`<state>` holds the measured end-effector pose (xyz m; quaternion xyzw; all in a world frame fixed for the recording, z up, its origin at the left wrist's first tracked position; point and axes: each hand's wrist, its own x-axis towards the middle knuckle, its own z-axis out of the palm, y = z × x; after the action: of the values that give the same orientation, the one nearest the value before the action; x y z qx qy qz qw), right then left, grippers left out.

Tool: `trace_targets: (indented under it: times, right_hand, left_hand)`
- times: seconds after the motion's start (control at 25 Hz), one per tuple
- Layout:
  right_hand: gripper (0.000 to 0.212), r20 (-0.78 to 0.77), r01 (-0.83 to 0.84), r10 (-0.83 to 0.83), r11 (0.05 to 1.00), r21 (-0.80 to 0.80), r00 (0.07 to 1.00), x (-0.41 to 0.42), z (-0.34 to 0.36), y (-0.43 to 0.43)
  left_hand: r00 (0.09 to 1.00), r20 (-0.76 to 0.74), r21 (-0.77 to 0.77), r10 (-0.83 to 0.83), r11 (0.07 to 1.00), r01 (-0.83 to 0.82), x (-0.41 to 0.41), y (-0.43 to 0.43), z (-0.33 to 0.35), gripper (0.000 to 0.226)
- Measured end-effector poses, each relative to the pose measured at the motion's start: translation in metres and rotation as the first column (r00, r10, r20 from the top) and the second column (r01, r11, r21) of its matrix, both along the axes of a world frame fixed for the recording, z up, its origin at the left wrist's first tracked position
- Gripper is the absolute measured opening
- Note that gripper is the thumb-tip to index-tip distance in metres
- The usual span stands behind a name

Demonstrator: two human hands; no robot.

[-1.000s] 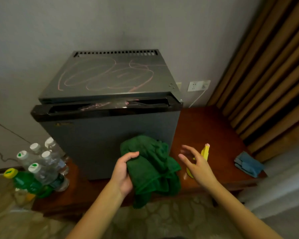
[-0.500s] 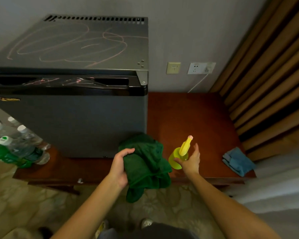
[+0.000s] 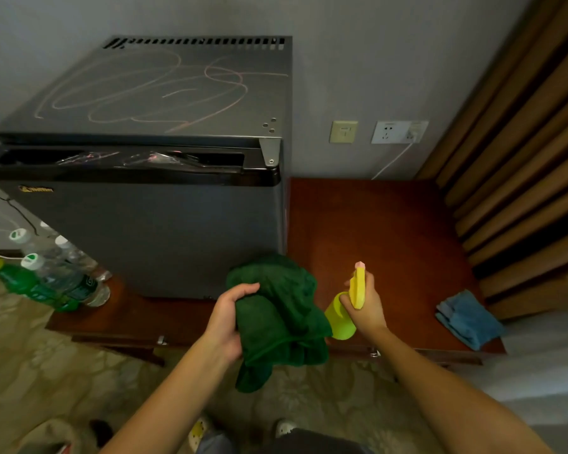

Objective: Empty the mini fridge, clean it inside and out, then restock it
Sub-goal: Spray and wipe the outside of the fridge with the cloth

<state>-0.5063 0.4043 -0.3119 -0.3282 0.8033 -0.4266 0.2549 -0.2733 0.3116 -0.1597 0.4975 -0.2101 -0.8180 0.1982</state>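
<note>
At table's edge (image 3: 433, 348): cloth (image 3: 282, 316), bottle (image 3: 340, 321) gripped.

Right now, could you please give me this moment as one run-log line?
left grip: holds green cloth | right grip: holds spray bottle | mini fridge: door closed, scribbles on top

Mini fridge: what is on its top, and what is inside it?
On top of the mini fridge lie pinkish scribbled lines. Its door is closed, so the inside cannot be seen.
</note>
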Motion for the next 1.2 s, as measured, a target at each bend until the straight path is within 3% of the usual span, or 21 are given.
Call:
trace_targets:
  times: [0.08, 0.2, 0.32, 0.48, 0.6, 0.72, 0.76, 0.92, 1.04, 1.12, 1.2]
  right_hand:
    - [0.060, 0.038, -0.109, 0.116, 0.982, -0.152, 0.993, 0.010, 0.028, 0.002]
    - [0.063, 0.135, -0.250, 0.323, 0.886, -0.390, 0.937, 0.022, 0.105, 0.004]
    - [0.053, 0.119, -0.424, 0.516, 0.796, -0.433, 0.848, 0.039, 0.215, -0.001]
    - [0.042, 0.129, -0.534, 0.668, 0.683, -0.499, 0.733, 0.047, 0.333, -0.042]
    - [0.047, 0.113, -0.606, 0.711, 0.662, -0.440, 0.694, 0.060, 0.395, -0.097]
    - [0.042, -0.018, -0.638, 0.670, 0.699, -0.323, 0.742, 0.077, 0.428, -0.150]
    - [0.041, -0.068, -0.645, 0.654, 0.713, -0.275, 0.753, 0.083, 0.432, -0.164]
    - [0.038, -0.133, -0.651, 0.637, 0.746, -0.140, 0.759, 0.103, 0.433, -0.196]
    - [0.046, -0.122, -0.636, 0.624, 0.759, -0.142, 0.772, 0.104, 0.434, -0.195]
    - [0.032, -0.083, -0.611, 0.606, 0.774, -0.169, 0.791, 0.093, 0.443, -0.186]
    - [0.022, -0.100, -0.568, 0.559, 0.808, -0.156, 0.823, 0.071, 0.453, -0.172]
  left_hand:
    - [1.000, -0.022, -0.021, -0.009, 1.000, 0.009, 0.007, 0.001, 0.009, 0.026]
    - [0.999, -0.043, -0.080, -0.003, 0.997, 0.000, 0.032, -0.004, 0.039, 0.035]
    - [0.994, -0.085, -0.174, 0.072, 0.981, -0.086, 0.079, -0.015, 0.079, 0.038]
    - [0.962, -0.175, -0.343, 0.211, 0.903, -0.260, 0.136, -0.028, 0.143, 0.042]
    - [0.917, -0.217, -0.453, 0.335, 0.797, -0.398, 0.170, -0.049, 0.191, 0.031]
    - [0.887, -0.261, -0.518, 0.382, 0.719, -0.463, 0.195, -0.074, 0.222, 0.066]
    - [0.883, -0.275, -0.524, 0.380, 0.711, -0.469, 0.199, -0.078, 0.230, 0.068]
    - [0.879, -0.312, -0.527, 0.361, 0.704, -0.476, 0.207, -0.094, 0.248, 0.038]
    - [0.880, -0.335, -0.531, 0.338, 0.703, -0.472, 0.209, -0.096, 0.251, 0.046]
    - [0.873, -0.326, -0.527, 0.361, 0.697, -0.486, 0.215, -0.099, 0.247, 0.048]
    - [0.872, -0.306, -0.520, 0.382, 0.700, -0.489, 0.221, -0.102, 0.240, 0.032]
